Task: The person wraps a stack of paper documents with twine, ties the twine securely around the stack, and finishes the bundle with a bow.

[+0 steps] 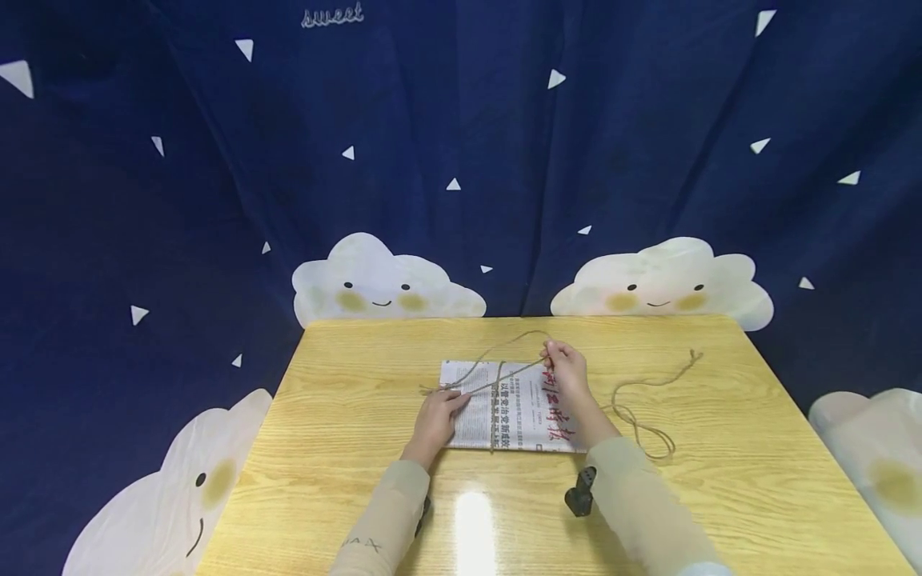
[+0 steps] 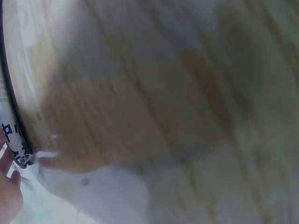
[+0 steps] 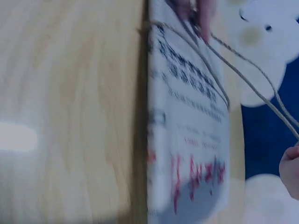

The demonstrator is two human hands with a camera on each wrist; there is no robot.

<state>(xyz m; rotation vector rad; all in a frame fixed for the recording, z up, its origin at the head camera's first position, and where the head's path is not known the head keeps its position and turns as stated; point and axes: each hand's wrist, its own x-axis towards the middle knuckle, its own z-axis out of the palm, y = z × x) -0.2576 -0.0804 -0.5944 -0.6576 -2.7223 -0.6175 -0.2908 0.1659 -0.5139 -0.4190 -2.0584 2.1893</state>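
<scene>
A flat parcel wrapped in newspaper (image 1: pixel 471 424) with black and red print lies on the wooden table. One strand of brown twine (image 1: pixel 495 412) runs across it from front to back. At the parcel's left part, my left hand (image 1: pixel 434 420) pinches the twine near a short frayed end. My right hand (image 1: pixel 567 372) grips the twine above the parcel's back right part, drawing a strand straight between both hands; a second strand loops behind. In the right wrist view, left fingers (image 3: pixel 204 18) meet the twine over the parcel. The left wrist view catches only the parcel's edge (image 2: pixel 14 140).
A loose length of twine (image 1: pixel 663 440) curls on the wooden table (image 1: pixel 346 400) to the right of the parcel, ending in a knot. Behind the table hangs a dark blue curtain (image 1: pixel 432 120) with clouds and triangles. A black device (image 1: pixel 579 492) sits by the right wrist.
</scene>
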